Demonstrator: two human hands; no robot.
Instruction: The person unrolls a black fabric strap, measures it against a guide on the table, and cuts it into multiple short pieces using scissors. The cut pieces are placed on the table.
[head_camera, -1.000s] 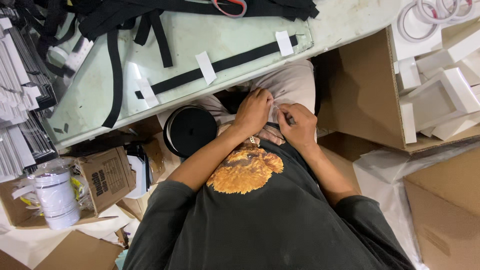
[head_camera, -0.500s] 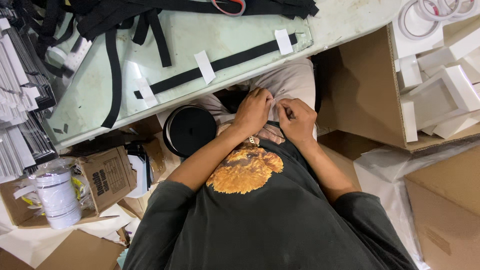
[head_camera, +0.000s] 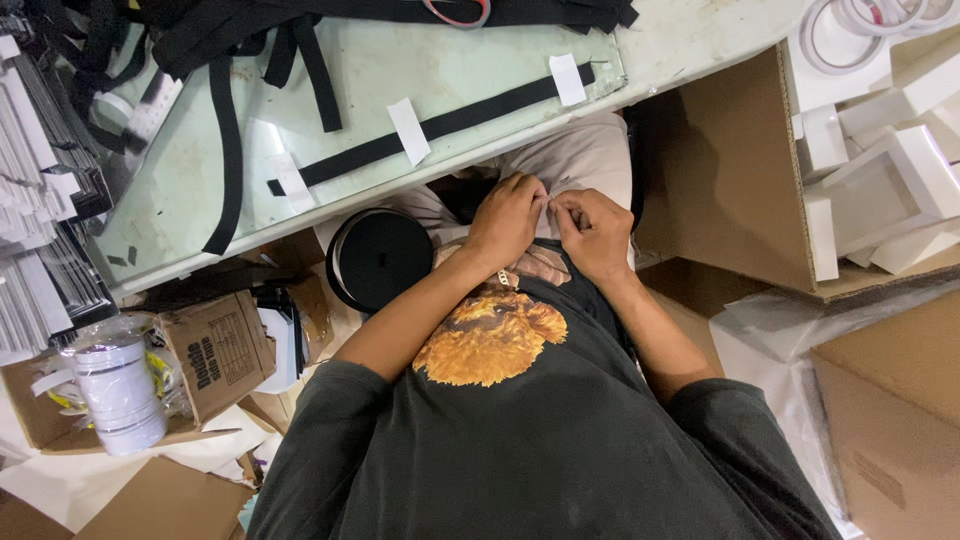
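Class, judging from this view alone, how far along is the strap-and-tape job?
Done: one black strap lies on the table with white tape pieces across it. In hand: left hand and right hand pinch something small at the lap, too small to tell. Left: a pile of loose straps and a black roll.

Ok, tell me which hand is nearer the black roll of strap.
Left. The left hand sits just right of the black roll in the picture; the right hand lies beyond it, farther off.

Both hands (head_camera: 550, 225) sit hemmed below the counter (head_camera: 400, 90) front edge: black tape roll (head_camera: 380, 258) left, cardboard box (head_camera: 730, 180) right, lap between open.
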